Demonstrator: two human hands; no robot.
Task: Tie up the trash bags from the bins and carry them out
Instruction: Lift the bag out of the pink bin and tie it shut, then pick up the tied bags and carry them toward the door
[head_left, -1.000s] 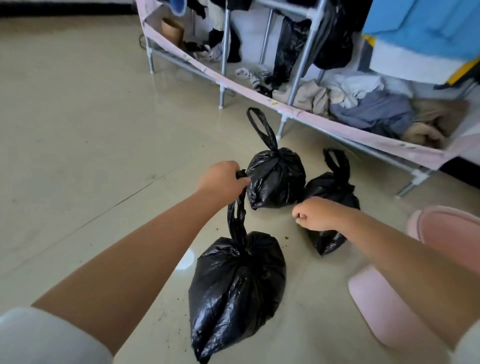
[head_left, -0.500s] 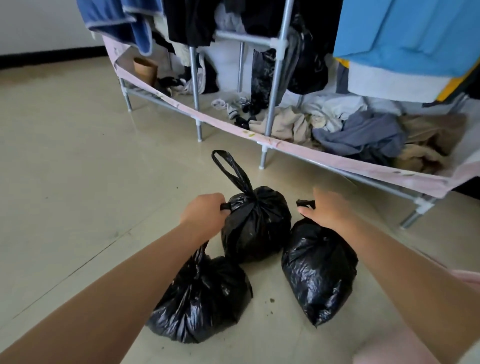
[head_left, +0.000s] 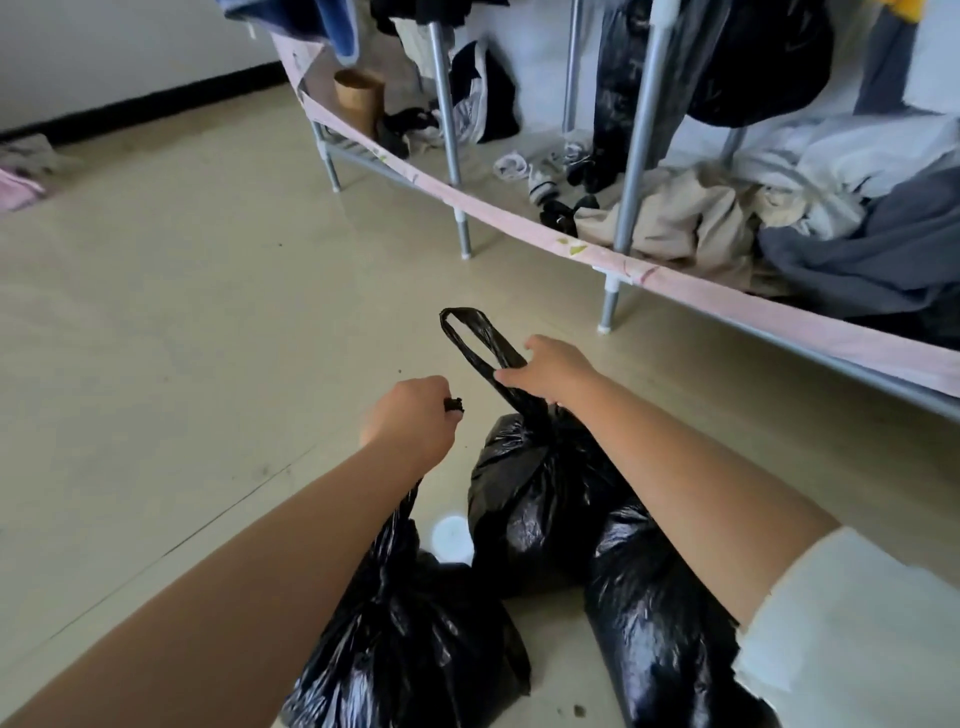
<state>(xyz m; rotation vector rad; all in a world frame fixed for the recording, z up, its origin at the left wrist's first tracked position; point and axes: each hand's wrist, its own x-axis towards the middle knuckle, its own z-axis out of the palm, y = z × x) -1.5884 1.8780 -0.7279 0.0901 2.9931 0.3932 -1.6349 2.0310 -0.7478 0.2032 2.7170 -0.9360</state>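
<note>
Left hand (head_left: 410, 423): fist closed tight around the gathered neck of the left bag (head_left: 410, 634), a black stub poking out past the knuckles.
Right hand (head_left: 550, 371): fingers wrapped round the long handle loop (head_left: 470, 338) of the middle bag (head_left: 535, 499), low on the strap.
Third bag (head_left: 660, 623): lying under the right forearm; whether that hand has its handle too, I cannot tell.
Where they are: all three bags bunched together down on the floor (head_left: 182, 338), touching one another.
Risk: thin plastic strap, one narrow grip; a sharp yank could stretch or tear it, or the knot could slip and spill.
Risk two: if the third bag is not caught, it stays behind on the lift.
Edges: clothes rack (head_left: 631, 171) with metal legs and a low pink band (head_left: 701, 291) close ahead on the right; a swinging bag could snag there.
Open room: wide bare floor off to the left.
</note>
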